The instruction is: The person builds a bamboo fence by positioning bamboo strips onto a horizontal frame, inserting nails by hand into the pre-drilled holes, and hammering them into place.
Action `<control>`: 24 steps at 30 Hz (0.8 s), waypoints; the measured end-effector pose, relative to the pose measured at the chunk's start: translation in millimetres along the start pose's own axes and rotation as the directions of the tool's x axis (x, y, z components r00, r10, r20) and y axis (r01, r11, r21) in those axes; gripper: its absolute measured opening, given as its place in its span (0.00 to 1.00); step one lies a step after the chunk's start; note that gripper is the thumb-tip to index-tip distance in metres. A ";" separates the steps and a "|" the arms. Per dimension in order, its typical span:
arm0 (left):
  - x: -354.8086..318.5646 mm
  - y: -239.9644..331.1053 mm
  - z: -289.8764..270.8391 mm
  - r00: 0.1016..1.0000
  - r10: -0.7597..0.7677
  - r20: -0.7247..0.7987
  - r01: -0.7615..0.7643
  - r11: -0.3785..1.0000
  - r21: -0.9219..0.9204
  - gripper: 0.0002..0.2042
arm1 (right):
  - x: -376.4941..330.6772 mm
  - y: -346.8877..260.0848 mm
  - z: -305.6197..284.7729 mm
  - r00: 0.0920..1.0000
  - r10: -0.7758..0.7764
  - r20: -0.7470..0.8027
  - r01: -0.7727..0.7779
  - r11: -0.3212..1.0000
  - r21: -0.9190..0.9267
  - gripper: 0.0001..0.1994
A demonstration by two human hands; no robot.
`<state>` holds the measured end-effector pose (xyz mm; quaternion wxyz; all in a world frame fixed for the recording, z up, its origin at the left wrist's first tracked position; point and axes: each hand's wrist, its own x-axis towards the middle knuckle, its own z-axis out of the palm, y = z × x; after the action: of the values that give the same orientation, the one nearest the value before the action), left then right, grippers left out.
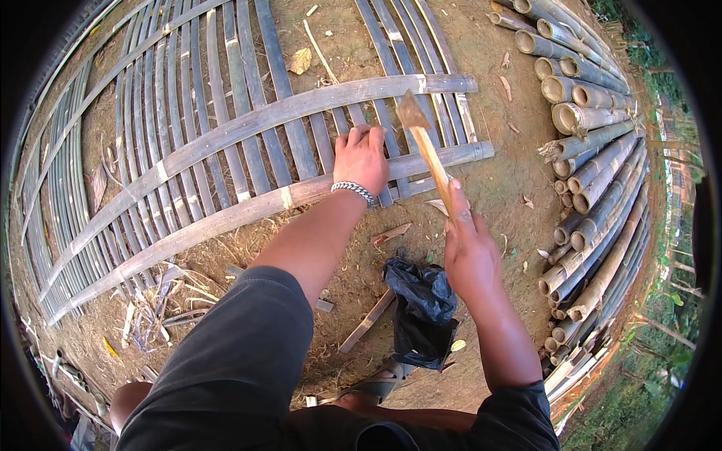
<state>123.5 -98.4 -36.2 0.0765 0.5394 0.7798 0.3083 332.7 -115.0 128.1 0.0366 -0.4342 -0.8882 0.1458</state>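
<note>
My right hand (471,252) is wrapped around the wooden handle of a hatchet (436,164). Its rusty wedge-shaped head is raised over the right end of a bamboo lattice (274,114). My left hand (362,159), with a chain bracelet at the wrist, lies against the near bamboo rail (233,213) of that lattice. Its fingers are curled down among the slats, and whatever they pinch is hidden. A second bamboo rail (308,101) crosses the slats just beyond my left hand. The rails and slats lie on the ground.
Stacked bamboo poles (590,165) line the right side. A black plastic bag (425,301) lies on the dirt near my feet, beside a wooden strip (367,322). Bamboo scraps (180,297) are scattered at the lower left. A dry leaf (300,61) lies between slats.
</note>
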 end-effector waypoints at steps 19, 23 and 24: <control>0.7 1.0 -0.6 0.999 0.008 0.052 -0.011 0.998 0.069 0.17 | -8.8 19.0 11.4 0.993 0.034 -0.115 -0.031 0.999 0.027 0.40; -0.8 2.0 -1.6 0.995 -0.001 0.104 -0.009 0.995 0.100 0.18 | -19.3 17.3 18.8 0.945 -0.162 -0.284 0.183 0.982 0.048 0.38; 2.1 4.6 -2.4 0.994 0.003 0.112 -0.015 0.995 0.101 0.18 | -28.2 25.3 30.6 0.975 -0.141 -0.170 0.139 0.990 -0.022 0.38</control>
<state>125.2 -96.5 -31.2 0.0913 0.5626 0.7865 0.2380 363.6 -129.3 93.3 0.1206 -0.3816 -0.9108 0.1008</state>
